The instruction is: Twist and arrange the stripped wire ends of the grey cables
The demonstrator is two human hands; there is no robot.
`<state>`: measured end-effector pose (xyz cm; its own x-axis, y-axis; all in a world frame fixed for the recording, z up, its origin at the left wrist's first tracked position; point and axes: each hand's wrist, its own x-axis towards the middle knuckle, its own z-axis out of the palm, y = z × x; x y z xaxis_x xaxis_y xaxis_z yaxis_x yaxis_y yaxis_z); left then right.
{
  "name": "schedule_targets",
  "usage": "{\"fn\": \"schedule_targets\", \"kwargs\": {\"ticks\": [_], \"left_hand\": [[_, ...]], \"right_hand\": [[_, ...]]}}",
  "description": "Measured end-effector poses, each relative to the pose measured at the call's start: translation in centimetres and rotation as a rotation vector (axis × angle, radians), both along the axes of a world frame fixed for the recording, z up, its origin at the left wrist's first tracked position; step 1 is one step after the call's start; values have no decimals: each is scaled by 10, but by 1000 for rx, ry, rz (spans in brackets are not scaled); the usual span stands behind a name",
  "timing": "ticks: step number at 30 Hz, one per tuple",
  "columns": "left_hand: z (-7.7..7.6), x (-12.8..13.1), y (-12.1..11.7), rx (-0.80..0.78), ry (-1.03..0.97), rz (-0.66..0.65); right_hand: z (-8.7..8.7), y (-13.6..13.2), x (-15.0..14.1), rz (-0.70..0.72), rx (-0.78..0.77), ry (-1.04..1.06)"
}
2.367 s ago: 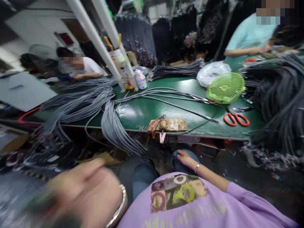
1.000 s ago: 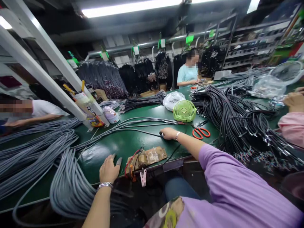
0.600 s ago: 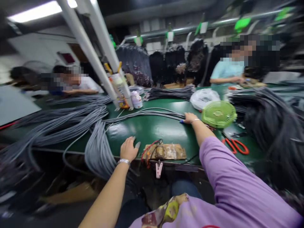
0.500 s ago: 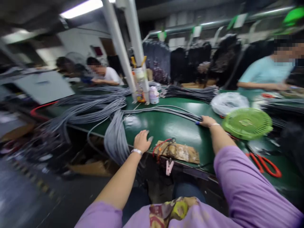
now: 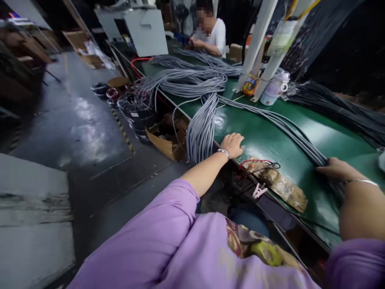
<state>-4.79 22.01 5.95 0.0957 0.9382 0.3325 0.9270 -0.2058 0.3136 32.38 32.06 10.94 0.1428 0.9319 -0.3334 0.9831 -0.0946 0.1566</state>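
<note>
My right hand (image 5: 341,169) is wrapped around one end of a thin bundle of grey cables (image 5: 279,119), which stretches back across the green table (image 5: 255,130). My left hand (image 5: 232,145) rests palm down near the table's front edge, its fingers extended and nothing in them. Just left of it, a thick hank of grey cables (image 5: 200,132) droops over the edge. More grey cables (image 5: 192,82) lie piled behind that hank. Between my hands a taped cardboard piece (image 5: 287,188) with red and black wires lies along the edge, and a pink clip (image 5: 259,191) hangs beside it.
Two white posts (image 5: 259,44) rise from the table, with a lilac bottle (image 5: 272,90) by their feet. Dark cables (image 5: 339,106) lie at the back right. A person (image 5: 218,34) sits across the table. An open cardboard box (image 5: 164,138) stands on the floor at left.
My view has swung left, so the green fan cover and red scissors are out of sight. My right hand keeps hold of the cable bundle; my left hand still rests by the edge.
</note>
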Motion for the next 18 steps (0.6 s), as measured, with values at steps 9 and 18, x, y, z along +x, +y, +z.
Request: {"fn": "schedule_targets", "kwargs": {"ticks": [9,18], "left_hand": [[1,-3,1,3,-23,7],[12,-7,-9,-24,-220,-37]], "right_hand": [[28,-44,-37,96,66,-141],[166,-164,-84,278,649,-101]]}}
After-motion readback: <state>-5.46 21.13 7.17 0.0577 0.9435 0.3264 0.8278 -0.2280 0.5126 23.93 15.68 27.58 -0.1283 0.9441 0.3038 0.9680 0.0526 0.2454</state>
